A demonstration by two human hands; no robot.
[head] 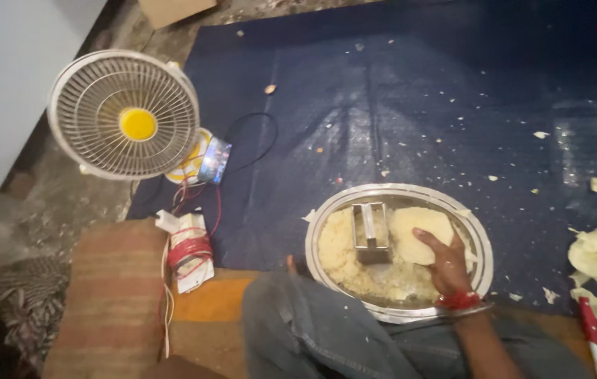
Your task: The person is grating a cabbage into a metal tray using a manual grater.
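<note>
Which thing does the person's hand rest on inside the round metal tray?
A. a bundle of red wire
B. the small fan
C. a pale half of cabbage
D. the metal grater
C: the right hand lies on the pale cabbage half in the metal tray, while the metal grater stands untouched beside it on the shredded cabbage.

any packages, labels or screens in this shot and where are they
Small box: at the fan's base, rectangular, glossy blue with coloured print.
Cardboard box: top edge, plain brown, cut off by the frame.
White block: below the fan, wound with red wire, no label readable.
No screens.
</note>
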